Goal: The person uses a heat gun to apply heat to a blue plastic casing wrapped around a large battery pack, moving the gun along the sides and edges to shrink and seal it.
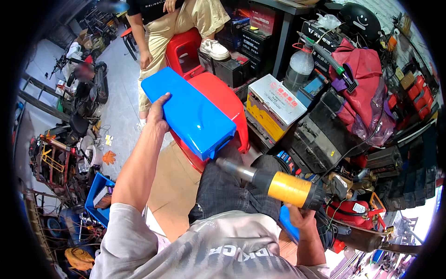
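On the left, our nearer left hand (pixel 160 114) curls its fingers over the left edge of the blue pack (pixel 189 110), which lies toward two o'clock from it, above the red stool (pixel 225 95), long axis running ten to four o'clock. At right, our right hand (pixel 301 217) wraps the heat gun (pixel 289 188), nozzle (pixel 238 171) aimed toward ten, just beside the pack's four-o'clock end.
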Motion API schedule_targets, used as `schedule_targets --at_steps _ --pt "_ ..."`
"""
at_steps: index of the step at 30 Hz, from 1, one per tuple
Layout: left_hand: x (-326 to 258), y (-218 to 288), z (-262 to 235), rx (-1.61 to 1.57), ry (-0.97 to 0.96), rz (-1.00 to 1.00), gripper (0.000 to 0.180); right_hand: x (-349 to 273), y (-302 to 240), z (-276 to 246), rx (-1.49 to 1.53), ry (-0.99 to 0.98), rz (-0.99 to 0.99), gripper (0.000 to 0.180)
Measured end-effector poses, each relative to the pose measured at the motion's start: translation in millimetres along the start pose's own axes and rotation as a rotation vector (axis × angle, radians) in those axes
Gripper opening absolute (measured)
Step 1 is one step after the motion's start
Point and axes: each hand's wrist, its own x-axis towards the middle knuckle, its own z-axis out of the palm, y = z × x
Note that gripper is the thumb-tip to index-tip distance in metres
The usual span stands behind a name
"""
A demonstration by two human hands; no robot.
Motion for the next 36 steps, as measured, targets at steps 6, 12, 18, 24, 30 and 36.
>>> schedule_targets --at_steps 6,12,18,24,30,36 --pt "26 -14 -18 -0.149 -0.124 0.09 0.069 0 -11 4 0.241 0.136 0.339 0.044" --pt "23 -31 -28 -0.333 -0.3 0.357 0.076 5 -20 -9 0.357 0.309 0.367 0.044" --pt "-23 24 3 -0.288 -0.336 0.624 0.077 17 -30 -38 0.481 0.445 0.327 0.062" --pt "-74 79 36 -0.168 -0.451 1.022 0.078 18 -22 -37 0.482 0.482 0.253 0.048" --pt "-76 65 38 0.103 -0.438 1.247 0.079 34 -24 -25 0.467 0.46 0.23 0.051" --pt "-76 22 36 0.043 -0.459 1.176 0.074 41 -35 -31 0.494 0.456 0.233 0.057"
